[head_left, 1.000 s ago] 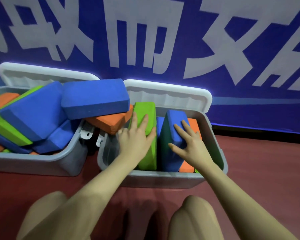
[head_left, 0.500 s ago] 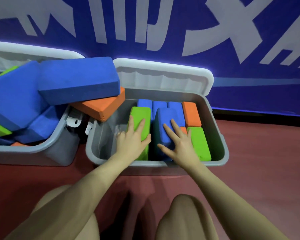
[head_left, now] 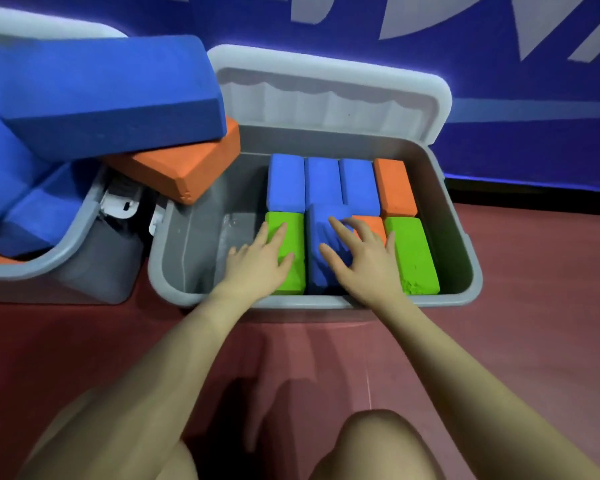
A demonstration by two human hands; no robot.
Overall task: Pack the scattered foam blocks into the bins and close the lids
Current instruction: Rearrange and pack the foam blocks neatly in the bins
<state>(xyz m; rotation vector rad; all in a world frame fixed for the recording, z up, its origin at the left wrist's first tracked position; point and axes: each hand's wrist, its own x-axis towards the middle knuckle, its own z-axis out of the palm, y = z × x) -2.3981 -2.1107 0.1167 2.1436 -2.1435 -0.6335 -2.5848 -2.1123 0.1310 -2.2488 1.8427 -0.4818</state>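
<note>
A dark red floor (head_left: 520, 341) runs up to a blue banner wall with pale lettering (head_left: 499, 81). Two grey plastic bins sit side by side on the floor, both lids tipped back. We kneel before the right-hand grey bin (head_left: 471, 271), its white lid (head_left: 326, 81) leaning on the wall. Inside, rectangular foam blocks stand on edge in two rows, leaving a bare strip along the left wall. The left-hand grey bin (head_left: 66, 258) is heaped above its rim; a large blue foam block (head_left: 111, 98) and an orange foam block (head_left: 184, 168) overhang the gap between the bins.

Our left hand (head_left: 260, 265) lies flat, fingers spread, on the near green foam block (head_left: 288, 237), holding nothing. Our right hand (head_left: 364, 261) presses with splayed fingers on the tilted blue foam block (head_left: 323, 244), which sits proud of its neighbours; no grip closes around it.

To seat it well, we should likely press straight down with an even palm while the left hand steadies the green block, so the row stays level for the lid.
</note>
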